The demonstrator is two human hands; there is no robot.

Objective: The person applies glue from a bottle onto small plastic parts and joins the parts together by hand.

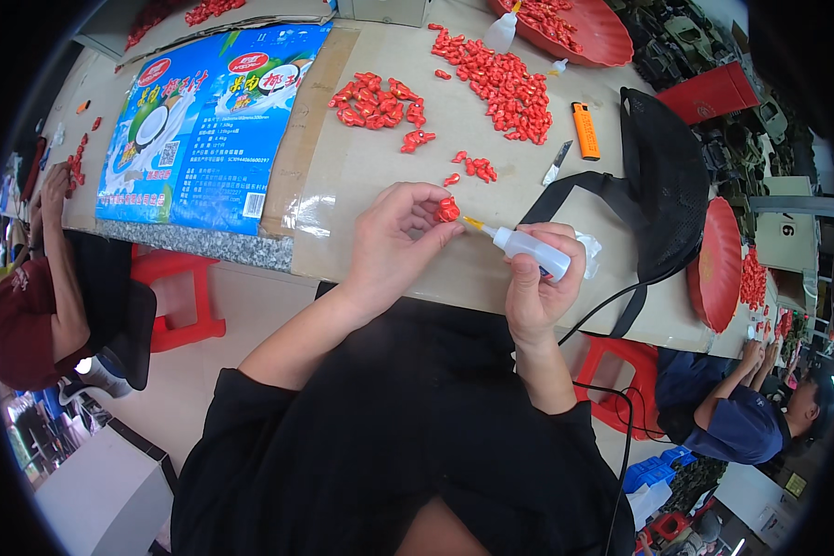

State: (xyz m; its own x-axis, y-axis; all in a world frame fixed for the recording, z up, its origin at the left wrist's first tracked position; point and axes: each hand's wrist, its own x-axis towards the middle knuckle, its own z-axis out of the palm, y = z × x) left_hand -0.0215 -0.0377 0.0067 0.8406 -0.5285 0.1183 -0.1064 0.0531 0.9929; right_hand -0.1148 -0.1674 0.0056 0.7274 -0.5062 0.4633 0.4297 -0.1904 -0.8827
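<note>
Red, glossy, rounded piece [447, 209] pinched in your left hand [394, 236]
You hold it over the beige tabletop [329, 208] near its front edge, while your right hand [540, 301] grasps a translucent white plastic squeeze bottle [531, 251], its slim yellow tip [474, 223] pointing at the piece.

2 red stools [202, 301] stand on the pale floor [194, 394].

Here over the desk [204, 245], left hand [398, 229] pinching, right hand [539, 285] curled in a grip, both forearms [303, 343] slanted across its near edge!
</note>
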